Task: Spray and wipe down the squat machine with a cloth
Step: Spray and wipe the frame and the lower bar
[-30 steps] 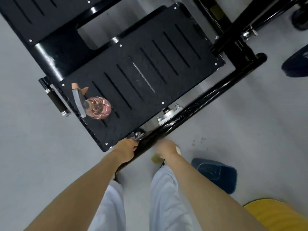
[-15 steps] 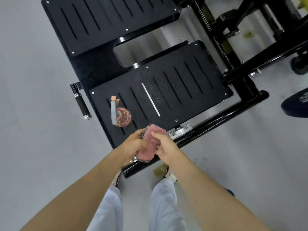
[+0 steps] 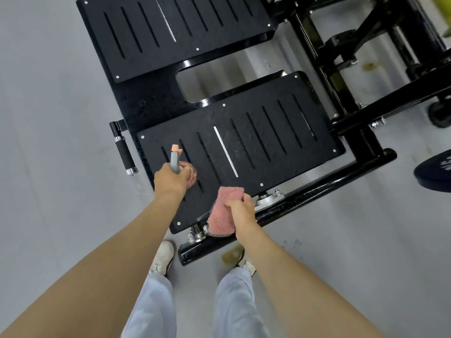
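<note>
Left hand: my fingers are curled tight around the spray bottle; I grip it near its neck, and my knuckles hide most of the grasp.
Spray bottle: pinkish clear body, grey trigger head with an orange nozzle tip pointing away from me; it sits over the left part of the near footplate, but I cannot tell whether its base rests on the plate.
Right hand: my fingers are closed in a fist on the pink cloth, thumb pressed over its upper fold.
Pink cloth: bunched and fluffy, hanging down from my fist over the near edge of the footplate, with a grey mesh backing showing at its lower edge.
Squat machine: black, with two slotted plates; the far footplate lies beyond a cut-out opening.
Side handle: black grip with a chrome end, just left of the near plate.
Base tube: glossy black bar running under my right hand.
My feet: white shoes on grey floor, just in front of the frame.
</note>
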